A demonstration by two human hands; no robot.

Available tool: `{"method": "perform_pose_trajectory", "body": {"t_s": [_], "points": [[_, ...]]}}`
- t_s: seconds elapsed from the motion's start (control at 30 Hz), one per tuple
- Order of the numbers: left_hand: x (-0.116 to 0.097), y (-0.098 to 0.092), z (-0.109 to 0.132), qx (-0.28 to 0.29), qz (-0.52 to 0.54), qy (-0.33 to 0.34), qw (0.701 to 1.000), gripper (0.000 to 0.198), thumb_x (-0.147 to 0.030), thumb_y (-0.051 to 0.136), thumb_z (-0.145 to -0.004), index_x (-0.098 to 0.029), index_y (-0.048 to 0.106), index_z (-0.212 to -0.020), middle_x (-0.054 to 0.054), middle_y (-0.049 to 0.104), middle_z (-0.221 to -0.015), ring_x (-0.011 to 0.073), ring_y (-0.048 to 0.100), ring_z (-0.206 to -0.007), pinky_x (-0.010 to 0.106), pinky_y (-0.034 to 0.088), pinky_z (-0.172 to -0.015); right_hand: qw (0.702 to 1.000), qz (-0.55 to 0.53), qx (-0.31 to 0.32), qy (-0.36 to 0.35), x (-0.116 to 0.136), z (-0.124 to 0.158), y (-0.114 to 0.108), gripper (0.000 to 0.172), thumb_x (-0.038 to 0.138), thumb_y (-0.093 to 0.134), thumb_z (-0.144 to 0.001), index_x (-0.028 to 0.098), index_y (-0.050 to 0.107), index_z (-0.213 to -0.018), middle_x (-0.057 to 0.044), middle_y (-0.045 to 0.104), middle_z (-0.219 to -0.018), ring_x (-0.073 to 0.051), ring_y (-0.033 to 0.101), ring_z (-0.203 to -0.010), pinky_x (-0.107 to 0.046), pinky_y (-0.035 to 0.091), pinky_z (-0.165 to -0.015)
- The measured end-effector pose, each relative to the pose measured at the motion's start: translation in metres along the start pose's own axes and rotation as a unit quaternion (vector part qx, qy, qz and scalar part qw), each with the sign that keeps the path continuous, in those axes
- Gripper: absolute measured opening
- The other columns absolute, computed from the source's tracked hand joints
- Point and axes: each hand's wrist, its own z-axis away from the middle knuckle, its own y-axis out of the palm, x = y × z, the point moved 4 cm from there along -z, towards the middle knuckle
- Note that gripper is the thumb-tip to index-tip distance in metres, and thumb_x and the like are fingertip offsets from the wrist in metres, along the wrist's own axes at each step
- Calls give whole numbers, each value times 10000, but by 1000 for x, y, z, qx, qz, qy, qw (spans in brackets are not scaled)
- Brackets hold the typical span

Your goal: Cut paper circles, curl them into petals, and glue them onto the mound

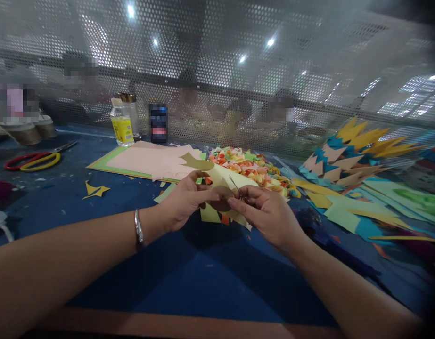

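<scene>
Paper (pixel 220 178) between fingers (pixel 204 194) of left hand (pixel 178 202)

You've got smooth, matt paper in the yel. sheet (pixel 224 176), shiny metal in the bracelet (pixel 138 227), glossy plastic-looking scissor handles (pixel 58 157), a clear plastic-looking btl. (pixel 122 126), a dull perf. metal screen (pixel 217 61) & a matt tabletop (pixel 203 282).

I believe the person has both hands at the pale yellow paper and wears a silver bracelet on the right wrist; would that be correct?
Not quite: the head view shows the silver bracelet on the left wrist, not the right one. The left hand and right hand are indeed both at the pale yellow paper.
</scene>
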Motion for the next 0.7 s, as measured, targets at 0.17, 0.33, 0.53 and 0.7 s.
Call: {"method": "perform_pose_trajectory", "body": {"t_s": [0.17, 0.33, 0.53, 0.7], "points": [[3, 5, 2, 11, 48, -54, 997, 363, -109, 785, -603, -141, 585, -904, 2, 664, -780, 82, 572, -686, 221, 358, -634, 999, -20, -25, -7, 1, 2, -2, 347, 501, 659, -772, 165, 611, -843, 11, 548, -631, -88, 417, -500, -221, 293, -432], [4, 3, -1, 3, 47, -43, 998, 264, -106, 769, -636, -135, 636, -862, 14, 693, -758, 101, 617, -701, 227, 400, -666, 999, -44, -1, 12, 1, 1, -1, 357, 511, 662, -771, 165, 629, -850, 35, 492, -587, -64, 330, -455, -216, 216, -402], [4, -6, -5, -14, 37, -23, 999, 283, -135, 774, -652, -176, 612, -880, -10, 697, -758, 64, 606, -627, 167, 343, -511, 988, -139, 27, 61, -2, 1, 0, 376, 541, 600, -823, 167, 611, -792, 92, 316, -479, -38, 221, -397, -201, 171, -384], [2, -7, -5, -11, 39, -29, 999, 294, -145, 775, -645, -170, 597, -877, 17, 702, -777, 79, 608, -601, 177, 357, -503, 983, -150, 53, 97, -2, 4, 1, 394, 539, 565, -852, 158, 595, -756, 90, 319, -466, -33, 217, -379, -199, 142, -368]]}}
